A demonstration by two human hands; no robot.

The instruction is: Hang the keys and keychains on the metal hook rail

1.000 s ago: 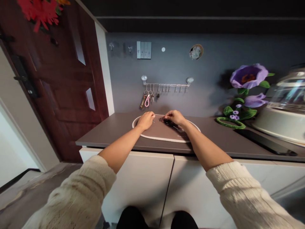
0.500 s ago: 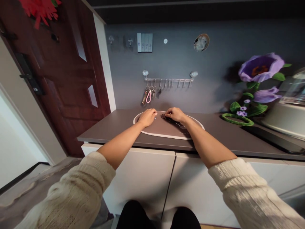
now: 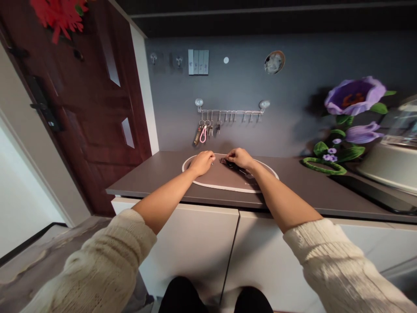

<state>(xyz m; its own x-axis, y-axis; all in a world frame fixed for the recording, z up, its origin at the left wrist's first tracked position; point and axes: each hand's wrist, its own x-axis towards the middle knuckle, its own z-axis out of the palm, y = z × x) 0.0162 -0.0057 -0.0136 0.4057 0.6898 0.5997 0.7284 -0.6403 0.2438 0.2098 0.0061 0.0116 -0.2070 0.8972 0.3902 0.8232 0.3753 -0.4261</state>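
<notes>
Your tabletop [image 3: 146,176] carries the oval mat [image 3: 216,179], a brownish pad with a pale rim. On the wall above the mat's far edge runs the clear hook rail [image 3: 231,112]. Your left hand [image 3: 202,163] is over the mat's left part, and your right hand [image 3: 240,158] is just right of its centre, the two apart. The dark bunch [image 3: 236,167] lies on the mat's right half, partly under your right hand; your right fingers look clamped on its far end, where small ring-like metal shows. Above the mat's back edge, left of centre, hangs the pink loop [image 3: 203,135] among keys. Smallest is the metal piece [image 3: 213,164] over the mat's left half, at your left fingers; these curl inward, but I cannot tell whether they grip it. To handle this well, pinch the bunch close to its metal end, let the mat bear the rest, and turn your left wrist so you can see your fingers; a hurried pull could tangle the bunch or ruck the mat
</notes>
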